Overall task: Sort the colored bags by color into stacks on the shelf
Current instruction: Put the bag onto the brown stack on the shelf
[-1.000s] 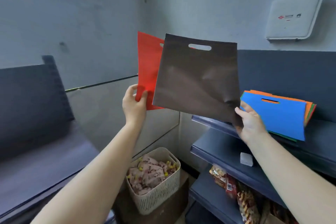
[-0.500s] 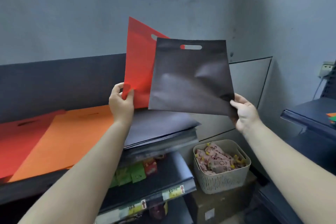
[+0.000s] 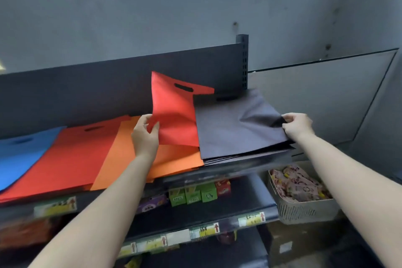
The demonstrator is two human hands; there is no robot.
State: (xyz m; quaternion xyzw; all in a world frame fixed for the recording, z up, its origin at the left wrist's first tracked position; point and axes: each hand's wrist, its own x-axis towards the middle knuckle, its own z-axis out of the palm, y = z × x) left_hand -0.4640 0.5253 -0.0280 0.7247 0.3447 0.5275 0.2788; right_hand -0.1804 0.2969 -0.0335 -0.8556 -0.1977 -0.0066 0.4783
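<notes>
My left hand [image 3: 144, 135] pinches the lower left corner of a red bag [image 3: 174, 115], which stands tilted above the shelf with its handle slot up. My right hand [image 3: 298, 124] pinches the right edge of a dark grey bag [image 3: 235, 128] lying flat on the dark stack [image 3: 250, 154] at the shelf's right end. On the top shelf, from left to right, lie a blue stack [image 3: 19, 154], a red stack [image 3: 71, 154] and an orange stack [image 3: 121, 154]; the dark stack follows.
The shelf's dark back panel [image 3: 108, 85] rises behind the stacks, with a post [image 3: 242, 61] at its right end. Lower shelves hold small green and red boxes [image 3: 193, 193] and price tags. A beige basket of wrapped snacks [image 3: 302, 196] stands to the right, below the shelf.
The view has swung left and down to the shelf. My right hand has brought the dark bag down flat onto the dark stack. My left hand has lowered the red bag over the orange stack.
</notes>
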